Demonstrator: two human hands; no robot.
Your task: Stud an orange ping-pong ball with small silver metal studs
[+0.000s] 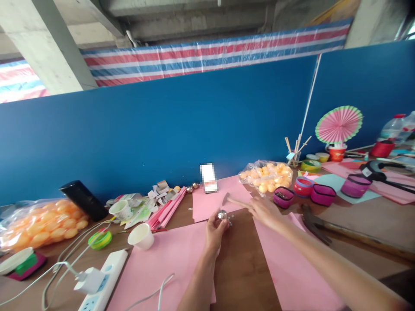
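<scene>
My left hand has its fingers closed around a shiny silver ball above the brown tabletop. Small bright bits lie just right of the ball. In my right hand is the pale wooden handle of a small hammer. Its grey head hangs above and slightly right of the ball, apart from it, over a pink sheet. Two more silver balls rest farther back, beside a bundle of pink paper strips.
Bags of orange balls sit on both sides. A large claw hammer lies right of my forearm. Purple containers, a white cup, a power strip with cables and a phone are around. A blue partition stands behind.
</scene>
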